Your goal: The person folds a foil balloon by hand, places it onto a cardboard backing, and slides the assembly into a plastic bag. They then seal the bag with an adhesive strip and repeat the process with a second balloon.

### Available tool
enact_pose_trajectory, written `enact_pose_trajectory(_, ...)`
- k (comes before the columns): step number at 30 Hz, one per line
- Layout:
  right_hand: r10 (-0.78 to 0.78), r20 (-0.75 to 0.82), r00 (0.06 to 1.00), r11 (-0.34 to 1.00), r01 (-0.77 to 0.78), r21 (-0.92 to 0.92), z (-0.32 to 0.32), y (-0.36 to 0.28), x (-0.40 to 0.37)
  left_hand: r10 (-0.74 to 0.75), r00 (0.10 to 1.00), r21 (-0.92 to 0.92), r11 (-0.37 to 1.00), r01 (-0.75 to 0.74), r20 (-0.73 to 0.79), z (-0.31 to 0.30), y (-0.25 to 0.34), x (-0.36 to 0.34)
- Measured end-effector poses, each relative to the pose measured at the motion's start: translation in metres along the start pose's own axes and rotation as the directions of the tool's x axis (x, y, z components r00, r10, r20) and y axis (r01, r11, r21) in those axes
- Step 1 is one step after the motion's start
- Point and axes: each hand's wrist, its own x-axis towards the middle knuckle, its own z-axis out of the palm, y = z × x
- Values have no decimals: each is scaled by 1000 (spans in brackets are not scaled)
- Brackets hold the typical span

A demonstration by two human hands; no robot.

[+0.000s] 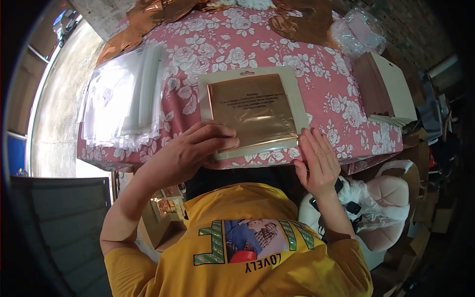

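A copper-coloured packet [252, 106] in clear film with a printed warning lies on a pale card [293, 81] that has a hanging slot at its top edge. My left hand [203, 144] rests on the packet's lower left corner, its fingers bent and together, the thumb hidden beneath. Fingers extended, my right hand [318, 161] touches the lower right edge of the card, with the thumb apart from the fingers. Nothing shows in its grasp.
A stack of clear plastic bags [121, 99] lies at the left of the flowered table [188, 54]. Pale cards [388, 89] stand stacked at the right. Copper foil [158, 22] and crumpled clear plastic [358, 32] are at the back; a padded chair [388, 193] is at lower right.
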Motion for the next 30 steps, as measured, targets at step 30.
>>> enact_pose_trajectory(30, 5, -39, 999, 997, -8, -72, 7, -5, -2, -53, 959, 643, 732, 227, -278, 65, 39, -60)
